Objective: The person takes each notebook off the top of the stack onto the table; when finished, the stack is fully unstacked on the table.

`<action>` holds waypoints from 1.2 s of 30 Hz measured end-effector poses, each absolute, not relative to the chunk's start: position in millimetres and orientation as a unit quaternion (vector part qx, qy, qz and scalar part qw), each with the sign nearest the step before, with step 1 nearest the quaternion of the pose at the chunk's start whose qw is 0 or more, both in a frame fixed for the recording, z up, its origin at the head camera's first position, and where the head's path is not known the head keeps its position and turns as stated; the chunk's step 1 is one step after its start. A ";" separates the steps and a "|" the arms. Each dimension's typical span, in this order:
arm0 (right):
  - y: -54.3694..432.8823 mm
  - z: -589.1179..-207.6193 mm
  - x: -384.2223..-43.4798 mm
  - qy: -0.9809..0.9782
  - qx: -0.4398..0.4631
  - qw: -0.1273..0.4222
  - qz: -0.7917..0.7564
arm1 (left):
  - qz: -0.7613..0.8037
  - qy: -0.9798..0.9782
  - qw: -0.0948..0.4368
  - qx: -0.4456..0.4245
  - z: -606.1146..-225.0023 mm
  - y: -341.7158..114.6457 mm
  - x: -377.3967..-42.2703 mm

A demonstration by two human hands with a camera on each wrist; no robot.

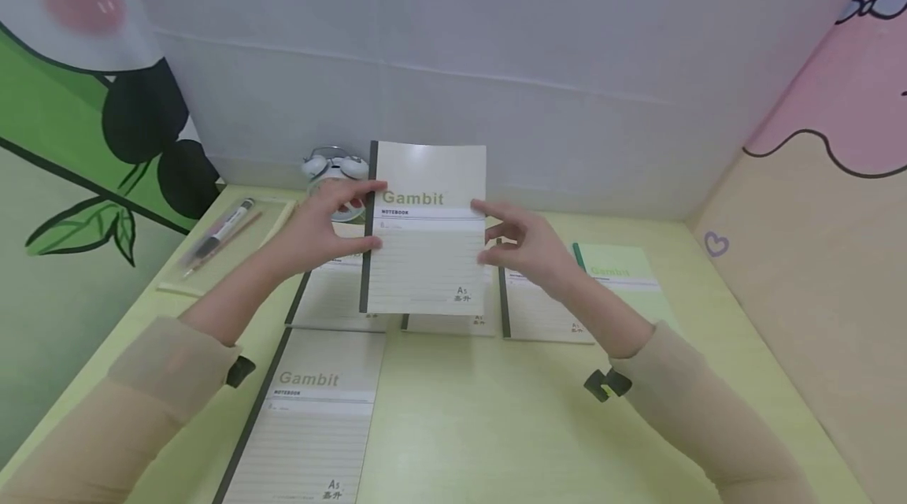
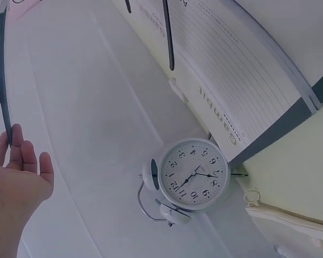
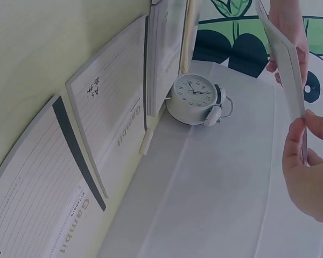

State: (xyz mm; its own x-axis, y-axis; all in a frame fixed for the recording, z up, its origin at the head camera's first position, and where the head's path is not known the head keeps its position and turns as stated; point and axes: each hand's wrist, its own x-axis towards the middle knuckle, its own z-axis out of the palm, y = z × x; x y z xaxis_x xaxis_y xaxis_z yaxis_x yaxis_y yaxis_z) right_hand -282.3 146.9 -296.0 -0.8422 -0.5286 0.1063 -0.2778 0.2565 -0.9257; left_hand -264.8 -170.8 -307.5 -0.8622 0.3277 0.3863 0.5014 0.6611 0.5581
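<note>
A cream-covered "Gambit" notebook (image 1: 428, 268) with a dark spine is held up above the table, its cover facing me. My left hand (image 1: 308, 232) pinches it at the spine edge, thumb and fingers on the cover side and behind. On the opposite edge, my right hand (image 1: 531, 248) grips it between thumb and fingers. In the right wrist view the notebook (image 3: 288, 64) appears edge-on and slightly bent. Behind and below it lie similar notebooks: one at the left (image 1: 329, 295), one in the middle (image 1: 453, 324), partly hidden, and one at the right (image 1: 542, 311).
Another notebook (image 1: 305, 417) lies at the front left, below the back-left one. A greenish notebook (image 1: 631, 283) is at the far right. A white twin-bell alarm clock (image 2: 194, 174) stands at the back, near a clear pouch (image 1: 265, 244) with pens. White cloth (image 1: 496, 31) hangs behind the table.
</note>
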 end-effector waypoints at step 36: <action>189.9 -387.4 -196.0 0.881 -0.298 0.139 -0.340 | -0.308 -0.930 -0.056 -0.192 -386.5 -116.7 -171.7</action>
State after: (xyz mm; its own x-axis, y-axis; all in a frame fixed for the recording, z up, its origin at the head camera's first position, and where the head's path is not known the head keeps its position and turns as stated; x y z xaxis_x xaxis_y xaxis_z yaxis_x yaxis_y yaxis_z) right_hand -196.0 189.9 -387.4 -0.7835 -0.6200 -0.0429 -0.4304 0.5911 -0.6822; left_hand -171.7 -116.7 -386.5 -0.9198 0.3922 0.0154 0.3238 0.7359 0.5947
